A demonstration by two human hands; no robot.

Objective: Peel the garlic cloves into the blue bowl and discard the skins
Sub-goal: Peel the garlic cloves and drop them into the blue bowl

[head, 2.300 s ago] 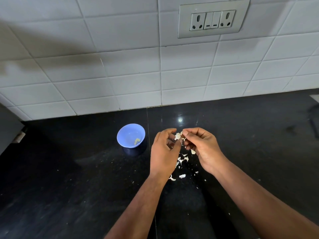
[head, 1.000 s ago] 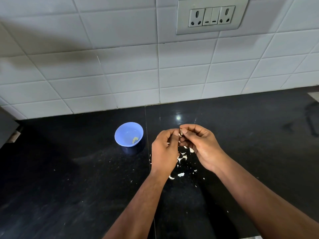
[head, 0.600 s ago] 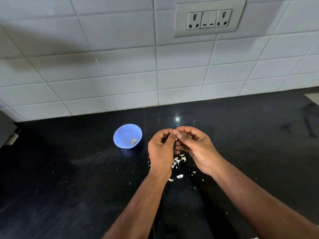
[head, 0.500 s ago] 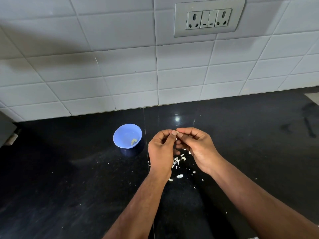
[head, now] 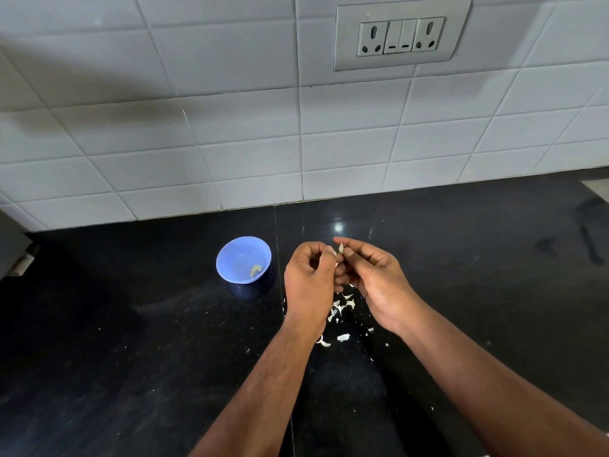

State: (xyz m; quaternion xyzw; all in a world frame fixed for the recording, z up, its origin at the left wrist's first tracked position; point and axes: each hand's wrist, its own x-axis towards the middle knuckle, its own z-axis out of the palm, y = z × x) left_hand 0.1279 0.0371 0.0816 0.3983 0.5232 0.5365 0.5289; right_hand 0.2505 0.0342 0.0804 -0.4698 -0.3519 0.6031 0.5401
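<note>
A small blue bowl stands on the black counter, left of my hands, with a pale peeled piece of garlic inside. Above the counter my left hand and my right hand meet fingertip to fingertip. Between them they pinch a garlic clove, of which only a small pale tip shows. White skin scraps lie scattered on the counter right under and behind the hands.
The black stone counter runs back to a white tiled wall carrying a socket plate. A grey object sits at the far left edge. Tiny skin flecks dot the counter.
Both hands kept working the clove in the same spot, fingertips closing together. The clove, plainly visible earlier, is now mostly hidden. The bowl has not moved.
</note>
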